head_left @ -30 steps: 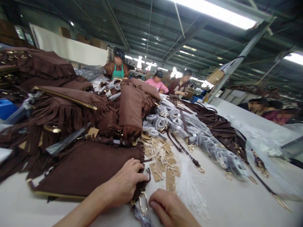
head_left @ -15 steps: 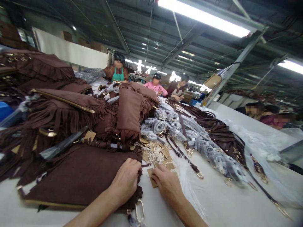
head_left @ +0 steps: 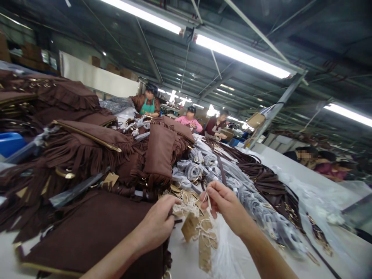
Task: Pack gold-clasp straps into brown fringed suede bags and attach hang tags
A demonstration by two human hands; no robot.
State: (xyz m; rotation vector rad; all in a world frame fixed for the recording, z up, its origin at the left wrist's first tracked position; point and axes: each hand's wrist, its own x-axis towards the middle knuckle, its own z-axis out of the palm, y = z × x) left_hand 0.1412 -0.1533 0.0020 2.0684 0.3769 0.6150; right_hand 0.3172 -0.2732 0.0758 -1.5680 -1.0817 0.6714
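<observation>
My right hand pinches a loop of white string between thumb and fingertips, raised over a heap of brown card tags with tangled white strings. One tag looks blurred and tilted below; whether it hangs from the pinched string I cannot tell. My left hand is beside the heap, its index finger stretched toward the strings and its thumb apart, with nothing visible in it. Under my left forearm lies a dark brown bag with a gold zip along its near edge.
Brown fringed bags are piled at left and ahead. Plastic-wrapped coiled straps run along the table's right side beside dark loose straps. A blue container stands at far left. Several co-workers sit beyond the table.
My right hand has risen from a tag on the table and now pinches white string. My left hand has shifted off the bag's edge toward the strings. The view has tilted up slightly.
</observation>
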